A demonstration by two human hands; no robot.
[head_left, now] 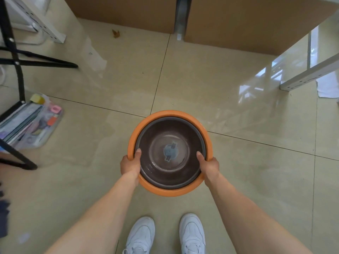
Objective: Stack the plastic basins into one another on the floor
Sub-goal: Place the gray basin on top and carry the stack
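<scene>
The floor (201,92) is glossy beige tile crossed by dark grout lines, bright with window reflections at the right; along the far edge stand brown cardboard panels (238,21) with a grey metal post (180,17) between them; a white perforated metal rail (310,72) runs in from the right, and another white rail (42,22) lies at the upper left; black metal frame legs (20,74) cross the left side, and beside them a clear plastic pouch (33,123) lies on the floor holding small pink, orange and yellow items too blurred to name; a dry leaf (116,33) rests near the cardboard. In the middle, a dark brown translucent basin (170,142) sits nested inside an orange basin (170,191), its rim just within the orange one; a round bluish label (171,150) shows at the bottom of the dark basin. The left hand (130,165) grips the left side of the stack, thumb hooked over the rims into the inner basin and fingers hidden underneath; the right hand (209,165) closes on the right side in the same way. Whether the stack touches the floor or is held above it cannot be told. White sneakers (165,235) stand at the near edge, just below the basins.
</scene>
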